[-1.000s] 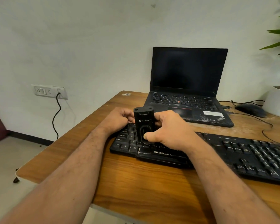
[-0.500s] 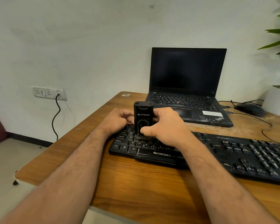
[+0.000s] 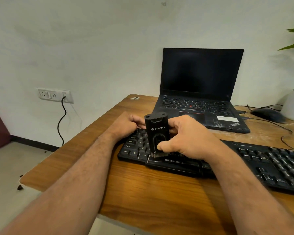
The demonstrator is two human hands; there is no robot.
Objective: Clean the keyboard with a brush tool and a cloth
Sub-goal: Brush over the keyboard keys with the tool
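The brush is held upright by both hands, right and left curled around it, bristles down on the keyboard, which stretches away rightward.

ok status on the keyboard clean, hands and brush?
Right hand grips brush tool, bristles on keyboard. Left hand curled at keyboard's far edge. No cloth visible.

You are working under soft, even indoor light; its source is lying outside the frame. Faint shadows are falling on the table under your right hand. Beyond it, the laptop screen is showing no glare. Wide-angle distortion is bending the edges and stretching your forearms. Focus is holding reasonably sharp, with slight softness on the keyboard keys.
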